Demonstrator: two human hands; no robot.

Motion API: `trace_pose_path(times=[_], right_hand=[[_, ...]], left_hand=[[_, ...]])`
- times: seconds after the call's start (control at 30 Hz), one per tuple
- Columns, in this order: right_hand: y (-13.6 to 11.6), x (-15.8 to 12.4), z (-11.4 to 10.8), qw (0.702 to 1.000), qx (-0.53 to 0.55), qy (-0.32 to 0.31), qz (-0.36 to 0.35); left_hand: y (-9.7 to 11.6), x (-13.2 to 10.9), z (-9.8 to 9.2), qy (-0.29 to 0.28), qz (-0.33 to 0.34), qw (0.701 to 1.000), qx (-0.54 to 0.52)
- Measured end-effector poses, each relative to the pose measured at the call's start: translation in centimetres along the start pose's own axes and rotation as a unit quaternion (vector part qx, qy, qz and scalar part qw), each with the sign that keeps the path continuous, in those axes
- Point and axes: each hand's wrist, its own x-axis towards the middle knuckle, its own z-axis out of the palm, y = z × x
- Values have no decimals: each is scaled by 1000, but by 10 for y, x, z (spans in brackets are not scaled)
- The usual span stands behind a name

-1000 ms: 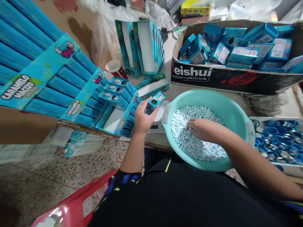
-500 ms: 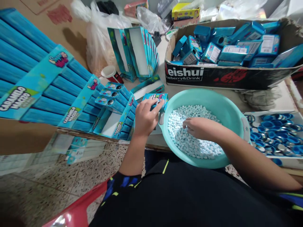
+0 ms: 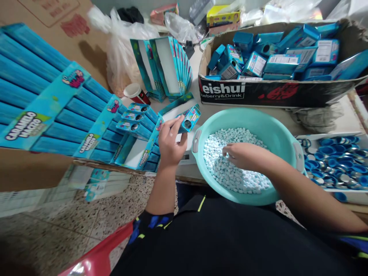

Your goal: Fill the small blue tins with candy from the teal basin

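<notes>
My left hand (image 3: 171, 142) holds a small blue candy box (image 3: 190, 119) by its lower end, with the round dark opening facing up towards me. My right hand (image 3: 240, 155) rests curled in a heap of pale blue candies (image 3: 227, 168) inside a teal plastic basin (image 3: 244, 119). Its fingertips are buried among the candies, so I cannot tell whether they grip any. Beside my left hand lie several small boxes in an open blue display carton (image 3: 133, 124).
A cardboard carton (image 3: 276, 92) full of blue boxes stands behind the basin. To the right is a tray of blue and silver lids (image 3: 333, 165). Stacked blue display cartons (image 3: 57, 107) fill the left. Plastic bags (image 3: 120, 50), a paper cup (image 3: 135, 92) and a red stool (image 3: 100, 257) are nearby.
My left hand has turned the small box so its round opening faces up, and has moved slightly left. My right hand stays in the candies. The view has shifted a little.
</notes>
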Motion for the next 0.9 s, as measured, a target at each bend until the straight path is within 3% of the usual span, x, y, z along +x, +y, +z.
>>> trace_pose_path(times=[0.2, 0.37, 0.43, 0.57, 0.67, 0.8, 0.9], right_hand=[[4, 1, 5, 1000, -17, 17, 8], [6, 0, 6, 999, -27, 26, 17], [4, -1, 5, 999, -28, 25, 12], [2, -1, 4, 1000, -23, 14, 11], [2, -1, 4, 1000, -17, 14, 16], [4, -1, 5, 999, -17, 31, 9], [4, -1, 5, 1000, -10, 26, 8]], left_hand=[[17, 2, -14, -78, 63, 995, 7], [24, 6, -31, 46, 39, 998, 18], [19, 7, -28, 35, 21, 999, 3], [6, 6, -8, -58, -19, 998, -30], [9, 5, -2, -49, -17, 998, -23], [20, 9, -6, -33, 21, 999, -29], [24, 7, -7, -36, 10, 998, -41]])
